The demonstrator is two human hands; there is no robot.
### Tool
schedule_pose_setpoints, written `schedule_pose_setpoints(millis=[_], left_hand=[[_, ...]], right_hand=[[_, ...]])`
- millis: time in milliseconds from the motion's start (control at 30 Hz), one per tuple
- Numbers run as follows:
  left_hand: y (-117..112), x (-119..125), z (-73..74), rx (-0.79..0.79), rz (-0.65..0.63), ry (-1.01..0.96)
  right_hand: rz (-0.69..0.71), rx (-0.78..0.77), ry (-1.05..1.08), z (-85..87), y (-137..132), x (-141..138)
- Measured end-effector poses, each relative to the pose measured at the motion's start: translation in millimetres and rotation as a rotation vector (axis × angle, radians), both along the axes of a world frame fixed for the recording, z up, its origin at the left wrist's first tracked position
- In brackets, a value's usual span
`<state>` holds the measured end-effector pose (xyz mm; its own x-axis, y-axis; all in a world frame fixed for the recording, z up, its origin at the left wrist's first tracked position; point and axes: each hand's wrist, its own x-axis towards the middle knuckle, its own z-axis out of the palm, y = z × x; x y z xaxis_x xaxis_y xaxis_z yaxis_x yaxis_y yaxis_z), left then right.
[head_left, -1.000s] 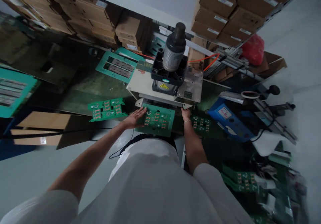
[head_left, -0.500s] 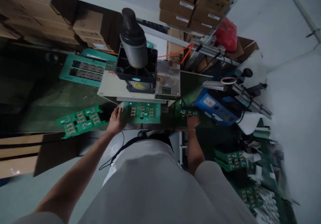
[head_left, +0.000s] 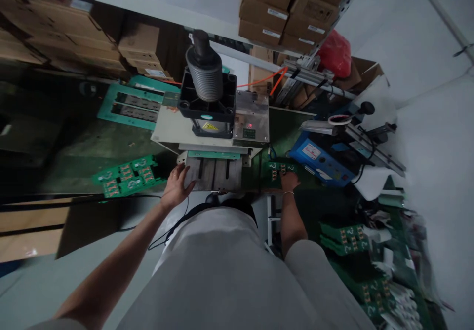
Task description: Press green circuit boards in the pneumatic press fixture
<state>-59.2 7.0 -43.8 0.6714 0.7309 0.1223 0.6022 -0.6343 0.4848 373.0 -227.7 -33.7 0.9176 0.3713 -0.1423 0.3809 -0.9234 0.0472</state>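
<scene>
My left hand [head_left: 177,187] is open, fingers spread, beside the left edge of the press's grey metal base plate [head_left: 215,174]. Only the teal-green front edge [head_left: 213,155] of a fixture shows under the press [head_left: 207,98]; most of it is hidden. On the bench right of the press, my right hand [head_left: 290,181] grips a green circuit board [head_left: 274,168] with copper-coloured marks, its fingers partly hidden. To the left of my left hand lie several more green circuit boards [head_left: 128,176], overlapping.
A blue machine [head_left: 320,160] with a tape roll on it stands at the right. Teal frames [head_left: 129,107] lie left of the press. More circuit boards [head_left: 348,238] are on the right-hand bench. Cardboard boxes [head_left: 274,12] fill the shelf above.
The green board in front of the press has gone underneath it, baring the metal plate. My left hand has spread its fingers. A red light now glows on the press's box.
</scene>
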Motion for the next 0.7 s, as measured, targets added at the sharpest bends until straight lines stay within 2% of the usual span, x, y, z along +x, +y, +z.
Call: schedule_pose_setpoints(millis=[133,267,500,700], left_hand=[[2.1,0.7,2.0,-0.003,-0.014,0.001],[7.7,4.4,0.5,-0.031,-0.023,-0.005],[17.1,15.9,3.3,-0.031,-0.044,0.017],[23.9,21.0,5.9,-0.054,-0.097,0.033]], right_hand=[[-0.066,0.033,0.009,16.0,-1.2,-10.8],[-0.071,0.125,0.001,29.4,-1.6,-31.9],[-0.005,0.223,0.030,43.1,5.3,-77.9],[0.096,0.260,0.027,49.0,13.4,-105.8]])
